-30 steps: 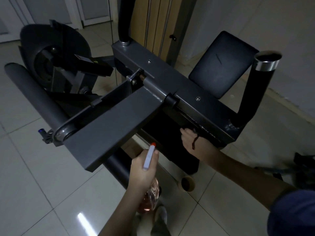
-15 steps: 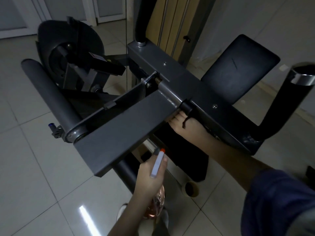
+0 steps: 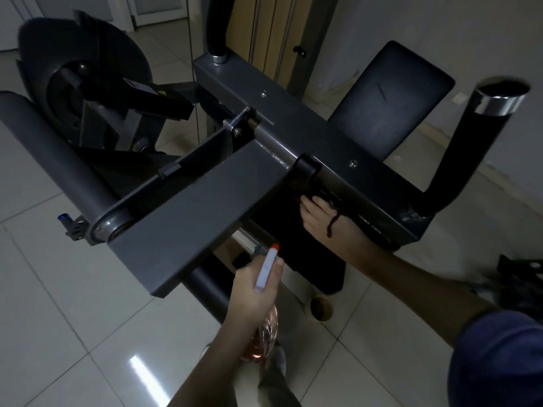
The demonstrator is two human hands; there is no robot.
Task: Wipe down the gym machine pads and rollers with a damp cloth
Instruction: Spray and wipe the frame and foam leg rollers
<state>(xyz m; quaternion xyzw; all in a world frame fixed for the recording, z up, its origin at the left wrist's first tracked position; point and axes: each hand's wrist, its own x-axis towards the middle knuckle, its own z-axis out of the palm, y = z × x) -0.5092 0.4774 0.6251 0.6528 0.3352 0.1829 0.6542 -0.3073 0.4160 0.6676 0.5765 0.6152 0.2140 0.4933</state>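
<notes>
The wiping is looking only partly done. The right hand (image 3: pixel 323 223) is reaching in under the grey frame (image 3: pixel 191 207) and resting on the dark seat pad (image 3: pixel 282 227) in the middle of the machine. Its fingers are disappearing under the beam, so whether its grip is closing round the cloth cannot be told; a dark scrap at the fingertips may be the cloth, but the light is too poor to say. The left hand (image 3: pixel 252 292) is waiting near the viewer, its grip wrapping round a spray bottle (image 3: pixel 266 271) whose orange nozzle is pointing toward the pad.

Nothing is showing which surfaces are already wet. The back pad (image 3: pixel 388 113) at far right, the long roller (image 3: pixel 53 154) at left and the lower roller (image 3: pixel 208 280) just beside the bottle are probably still waiting.

The frame's wide arm is hanging over the seat pad and crowding the reach. An upright handle (image 3: pixel 458 160) is standing at right, and a small brown ring (image 3: pixel 320 308) is lying on the tiled floor (image 3: pixel 58 318).
</notes>
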